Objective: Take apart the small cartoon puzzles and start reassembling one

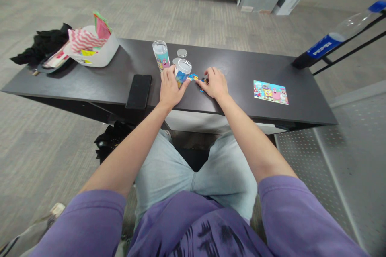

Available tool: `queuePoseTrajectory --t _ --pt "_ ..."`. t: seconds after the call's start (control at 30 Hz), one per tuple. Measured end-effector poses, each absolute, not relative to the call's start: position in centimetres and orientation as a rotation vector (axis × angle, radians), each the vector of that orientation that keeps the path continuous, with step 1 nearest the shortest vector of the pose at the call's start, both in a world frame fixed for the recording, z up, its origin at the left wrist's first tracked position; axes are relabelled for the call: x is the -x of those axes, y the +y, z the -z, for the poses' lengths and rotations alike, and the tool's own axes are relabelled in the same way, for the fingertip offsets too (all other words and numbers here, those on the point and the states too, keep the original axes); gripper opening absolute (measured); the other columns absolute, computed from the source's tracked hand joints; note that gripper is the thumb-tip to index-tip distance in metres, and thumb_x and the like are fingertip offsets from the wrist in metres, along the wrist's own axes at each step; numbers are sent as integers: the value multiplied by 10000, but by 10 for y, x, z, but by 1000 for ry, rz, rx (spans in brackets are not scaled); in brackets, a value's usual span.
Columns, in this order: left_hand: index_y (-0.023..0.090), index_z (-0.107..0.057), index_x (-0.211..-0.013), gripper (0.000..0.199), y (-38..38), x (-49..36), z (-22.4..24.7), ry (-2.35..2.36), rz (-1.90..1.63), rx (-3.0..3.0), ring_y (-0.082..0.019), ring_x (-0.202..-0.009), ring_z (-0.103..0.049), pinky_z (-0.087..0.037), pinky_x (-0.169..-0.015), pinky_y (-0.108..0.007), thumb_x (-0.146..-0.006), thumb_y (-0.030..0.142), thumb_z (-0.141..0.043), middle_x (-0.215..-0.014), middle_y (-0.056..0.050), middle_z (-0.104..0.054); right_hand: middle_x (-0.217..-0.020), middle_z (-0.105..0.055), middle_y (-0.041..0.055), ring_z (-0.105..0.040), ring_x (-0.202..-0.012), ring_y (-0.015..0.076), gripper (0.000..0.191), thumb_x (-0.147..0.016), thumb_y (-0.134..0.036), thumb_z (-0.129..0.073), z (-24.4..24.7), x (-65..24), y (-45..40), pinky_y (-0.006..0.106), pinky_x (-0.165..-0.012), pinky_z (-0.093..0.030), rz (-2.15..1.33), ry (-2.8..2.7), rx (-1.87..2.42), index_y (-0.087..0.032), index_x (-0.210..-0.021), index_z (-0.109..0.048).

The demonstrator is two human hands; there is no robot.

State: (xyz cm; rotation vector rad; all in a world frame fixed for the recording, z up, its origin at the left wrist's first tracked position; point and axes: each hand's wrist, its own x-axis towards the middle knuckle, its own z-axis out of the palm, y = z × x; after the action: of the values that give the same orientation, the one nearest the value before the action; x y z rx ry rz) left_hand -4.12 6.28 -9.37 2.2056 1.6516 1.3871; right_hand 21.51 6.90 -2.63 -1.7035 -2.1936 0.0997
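Observation:
My left hand (170, 88) is wrapped round a clear cylindrical canister (182, 71) with a blue cartoon label and an open-looking top. Small colourful pieces (193, 76) lie on the dark table just right of the canister. Over more of these pieces rests my right hand (214, 84), its fingers bent down toward the tabletop; whether it grips one is hidden. A second cartoon canister (161, 55) stands behind my left hand. Beside the canisters lie round silver lids (182, 53), one of them partly hidden.
On the dark table (235, 68) are a black phone (139, 91), a cartoon picture card (270, 92), a white basket (104, 55) of cloths and packets, and black fabric (50, 44) at the far left. A Pepsi bottle (325, 45) stands at the right end near a black metal frame.

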Motion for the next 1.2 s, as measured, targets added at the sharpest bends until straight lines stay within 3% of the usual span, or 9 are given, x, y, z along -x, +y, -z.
queuePoseTrajectory --t 0.13,0.3,0.63,0.87,1.07,1.2 --pt "103 -552 -1780 1126 63 42 93 1637 -1381 -2227 -542 -1585 -705 -492 -1485 -773 -1190 1060 -487 -1718 -400 -677 -1485 -823 255 -753 -1419 467 216 -1264 -426 -834 29 -217 74 582 -1238 -595 -114 -2287 1625 -213 -1240 -810" --pt "96 -546 -1788 1105 64 43 93 1632 -1368 -2244 -541 -1589 -702 -497 -1481 -771 -1203 1033 -507 -1718 -402 -680 -1426 -829 228 -752 -1386 447 251 -1278 -405 -811 31 -218 78 543 -1195 -565 -114 -2347 1593 -244 -1093 -754" --pt "128 -552 -1777 1151 64 40 93 1651 -1380 -2184 -545 -1596 -681 -468 -1493 -775 -1159 1097 -478 -1695 -377 -684 -1318 -895 198 -790 -1285 414 157 -1298 -334 -759 24 -214 71 477 -1081 -569 -126 -2339 1637 -221 -1205 -815" --pt "41 -542 -1783 1272 62 40 89 1639 -1342 -2199 -573 -1582 -664 -464 -1472 -800 -1148 1131 -380 -1704 -437 -652 -1352 -883 216 -787 -1301 409 261 -1303 -326 -718 22 -212 70 475 -1047 -583 -88 -2361 1683 -202 -1141 -881" --pt "90 -546 -1789 1302 62 39 90 1639 -1363 -2194 -552 -1581 -687 -470 -1484 -768 -1110 1180 -328 -1700 -403 -675 -1283 -923 207 -774 -1314 416 370 -1310 -336 -654 19 -211 67 479 -971 -578 -28 -2384 1704 -208 -1102 -932" --pt "105 -560 -1779 1301 61 38 90 1650 -1387 -2206 -543 -1566 -708 -497 -1471 -764 -1104 1186 -295 -1682 -394 -689 -1270 -963 192 -838 -1202 397 397 -1324 -357 -638 17 -210 64 469 -909 -552 -16 -2364 1748 -216 -1144 -962"
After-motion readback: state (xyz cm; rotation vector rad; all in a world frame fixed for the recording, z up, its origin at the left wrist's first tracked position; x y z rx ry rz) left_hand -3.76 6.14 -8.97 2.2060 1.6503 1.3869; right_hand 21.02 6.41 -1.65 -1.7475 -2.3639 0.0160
